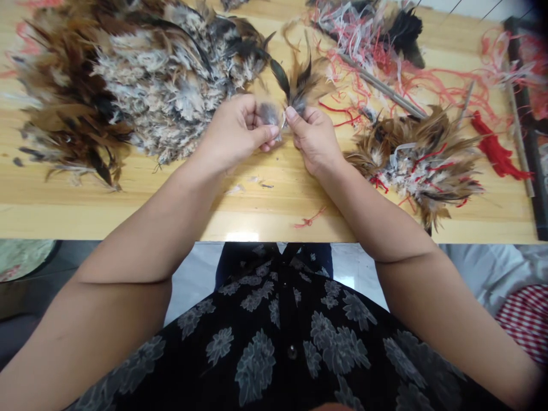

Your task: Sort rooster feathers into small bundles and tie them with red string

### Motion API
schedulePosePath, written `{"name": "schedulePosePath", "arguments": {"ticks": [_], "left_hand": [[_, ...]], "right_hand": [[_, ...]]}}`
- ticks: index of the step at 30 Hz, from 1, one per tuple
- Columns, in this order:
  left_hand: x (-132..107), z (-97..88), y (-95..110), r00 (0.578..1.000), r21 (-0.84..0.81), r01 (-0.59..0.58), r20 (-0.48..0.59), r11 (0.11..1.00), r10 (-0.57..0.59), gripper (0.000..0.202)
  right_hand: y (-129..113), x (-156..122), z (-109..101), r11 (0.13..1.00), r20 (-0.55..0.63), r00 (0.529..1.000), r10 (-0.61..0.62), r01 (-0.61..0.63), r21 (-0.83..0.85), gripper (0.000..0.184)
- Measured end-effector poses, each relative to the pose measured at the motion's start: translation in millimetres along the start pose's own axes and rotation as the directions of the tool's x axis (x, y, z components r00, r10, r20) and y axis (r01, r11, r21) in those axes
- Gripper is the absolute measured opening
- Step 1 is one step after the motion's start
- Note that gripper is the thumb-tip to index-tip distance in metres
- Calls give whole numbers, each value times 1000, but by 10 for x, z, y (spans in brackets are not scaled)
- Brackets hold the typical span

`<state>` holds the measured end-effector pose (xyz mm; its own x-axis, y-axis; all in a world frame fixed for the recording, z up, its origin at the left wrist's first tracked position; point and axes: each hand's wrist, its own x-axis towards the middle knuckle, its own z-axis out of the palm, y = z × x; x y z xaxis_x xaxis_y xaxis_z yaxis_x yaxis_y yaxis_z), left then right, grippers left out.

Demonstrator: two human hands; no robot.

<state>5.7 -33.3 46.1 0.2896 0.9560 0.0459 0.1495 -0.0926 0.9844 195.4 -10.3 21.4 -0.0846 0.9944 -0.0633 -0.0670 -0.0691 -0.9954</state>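
Over the middle of the wooden table (265, 211), both my hands meet on a small bunch of feathers (295, 85). My left hand (237, 131) is closed, pinching the fluffy grey base of the bunch between thumb and fingers. Beside it, my right hand (314, 140) is closed too, gripping the quill ends, with the dark and brown tips fanning away from me. A big pile of brown, grey and white feathers (128, 74) lies just left of my left hand.
A tied feather bundle with red string (419, 160) lies right of my right hand. Thin sticks (381, 85), red and white string scraps (496, 151) and more feathers (402, 28) crowd the far right. A red string bit (309, 218) lies near the table's front edge.
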Motion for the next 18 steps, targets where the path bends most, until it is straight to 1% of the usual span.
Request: {"name": "schedulePosePath", "arguments": {"ticks": [6, 12, 16, 18], "left_hand": [[54, 44, -132, 999, 1, -30, -32, 1000, 30, 66], [85, 36, -208, 997, 9, -55, -47, 998, 55, 63], [153, 61, -322, 991, -35, -65, -121, 997, 60, 64], [174, 85, -348, 989, -48, -73, -136, 996, 65, 65]], "right_hand": [[-10, -15, 46, 1000, -28, 1000, 2, -3, -22, 72], [76, 42, 17, 999, -9, 1000, -11, 10, -39, 75], [110, 58, 1, 1000, 21, 1000, -18, 19, -24, 75], [109, 57, -3, 999, 25, 1000, -9, 10, -33, 73]]}}
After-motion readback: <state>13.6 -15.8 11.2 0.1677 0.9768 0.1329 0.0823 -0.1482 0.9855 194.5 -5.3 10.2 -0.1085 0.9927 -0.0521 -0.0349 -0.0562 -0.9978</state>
